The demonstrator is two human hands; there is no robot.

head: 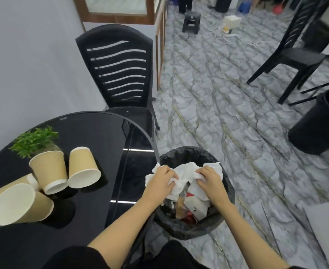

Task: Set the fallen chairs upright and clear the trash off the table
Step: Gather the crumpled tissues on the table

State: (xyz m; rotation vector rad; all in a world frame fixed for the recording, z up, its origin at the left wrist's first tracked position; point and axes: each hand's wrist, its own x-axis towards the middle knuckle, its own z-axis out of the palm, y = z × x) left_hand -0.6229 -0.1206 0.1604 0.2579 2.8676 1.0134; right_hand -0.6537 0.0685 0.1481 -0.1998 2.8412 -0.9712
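Observation:
Both my hands hold crumpled white tissues point(186, 172) over a bin lined with a black bag point(221, 222), right of the table. My left hand point(160, 180) grips the left part of the wad, and my right hand point(210, 180) grips the right part. The bin holds paper and red scraps. On the round black glass table point(101, 136) lie several tan paper cups on their sides point(82, 167), next to a small green plant point(34, 141). A black slatted chair point(119, 74) stands upright behind the table.
Another black chair point(293, 55) stands upright at the far right. A second black bin point(320, 123) sits on the marbled floor at the right edge. A black stool point(191, 21), a white box with cables point(231, 23) and a wooden cabinet point(121, 10) are farther back.

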